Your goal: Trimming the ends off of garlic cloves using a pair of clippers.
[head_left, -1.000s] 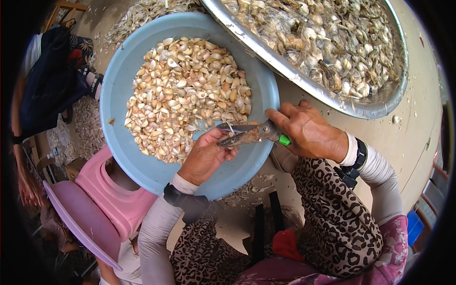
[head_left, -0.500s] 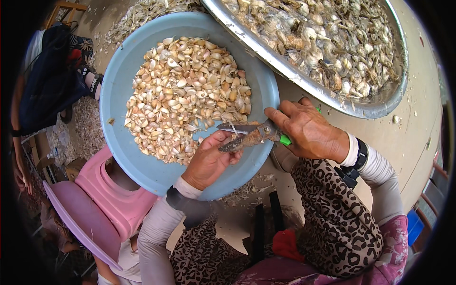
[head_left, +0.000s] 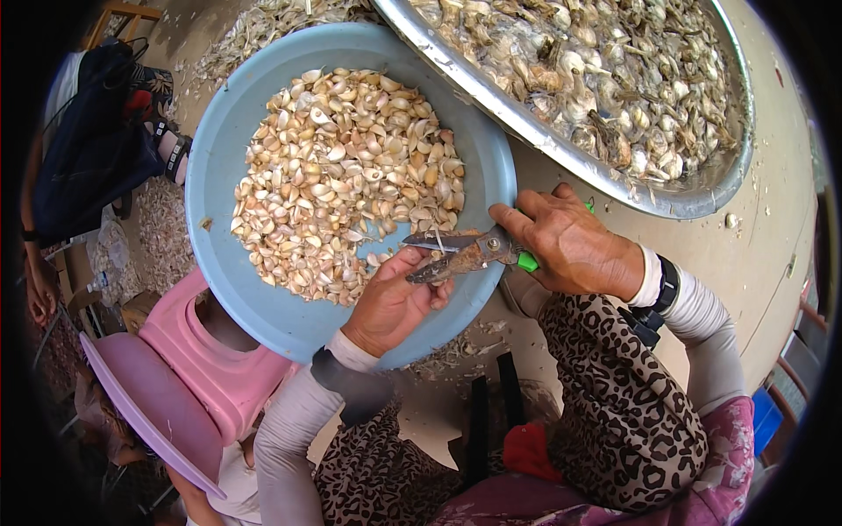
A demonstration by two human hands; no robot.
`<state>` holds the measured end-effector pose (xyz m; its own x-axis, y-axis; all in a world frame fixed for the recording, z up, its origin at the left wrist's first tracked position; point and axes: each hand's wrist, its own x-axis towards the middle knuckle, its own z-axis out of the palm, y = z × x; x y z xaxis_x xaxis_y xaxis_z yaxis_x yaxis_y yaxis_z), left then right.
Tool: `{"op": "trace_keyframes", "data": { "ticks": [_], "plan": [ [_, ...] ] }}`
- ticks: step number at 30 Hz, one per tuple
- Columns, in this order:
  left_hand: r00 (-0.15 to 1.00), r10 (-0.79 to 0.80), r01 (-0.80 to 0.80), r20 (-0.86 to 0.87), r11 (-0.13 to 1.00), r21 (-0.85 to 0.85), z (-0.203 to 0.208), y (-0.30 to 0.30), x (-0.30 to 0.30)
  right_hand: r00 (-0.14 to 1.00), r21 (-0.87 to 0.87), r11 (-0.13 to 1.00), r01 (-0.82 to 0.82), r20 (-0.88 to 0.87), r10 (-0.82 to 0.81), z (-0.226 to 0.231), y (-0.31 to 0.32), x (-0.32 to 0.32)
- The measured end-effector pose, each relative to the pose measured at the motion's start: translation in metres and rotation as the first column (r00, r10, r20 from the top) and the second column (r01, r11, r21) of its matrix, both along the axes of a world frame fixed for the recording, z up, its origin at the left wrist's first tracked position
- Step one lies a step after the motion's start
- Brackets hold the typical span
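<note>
Floor (head_left: 754, 272) round the blue basin (head_left: 478, 167) has husk litter. I'd keep skin clear of the shears (head_left: 493, 246), snip small. Right grip (head_left: 574, 244) wrapped on their handles, blades slightly parted over basin's right side. Left grip (head_left: 390, 302) curled at blades; can't tell if pinching. Garlic cloves (head_left: 324, 180) inside basin; metal tub (head_left: 529, 131) beyond its upper right.

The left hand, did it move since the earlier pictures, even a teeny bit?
Yes, a little: measured against the blue basin, which stays put, the left hand has shifted slightly right and toward the person's body.
</note>
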<state>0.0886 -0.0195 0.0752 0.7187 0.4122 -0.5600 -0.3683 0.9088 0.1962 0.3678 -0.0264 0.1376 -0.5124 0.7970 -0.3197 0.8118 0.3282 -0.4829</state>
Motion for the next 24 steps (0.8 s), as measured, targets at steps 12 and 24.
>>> {"op": "trace_keyframes", "data": {
  "ticks": [12, 24],
  "plan": [
    [1.0, 0.015, -0.014, 0.025, 0.998, -0.053, 0.0039, -0.0026, 0.0028, 1.0, -0.031, 0.999, 0.007, -0.022, -0.008, 0.0015, 0.0005, 0.0011],
    [0.998, 0.051, -0.05, 0.043, 0.999, -0.02, 0.0044, -0.0046, 0.0024, 1.0, -0.021, 1.0, -0.018, -0.025, 0.017, 0.0035, 0.0009, 0.0011]
  ]
}}
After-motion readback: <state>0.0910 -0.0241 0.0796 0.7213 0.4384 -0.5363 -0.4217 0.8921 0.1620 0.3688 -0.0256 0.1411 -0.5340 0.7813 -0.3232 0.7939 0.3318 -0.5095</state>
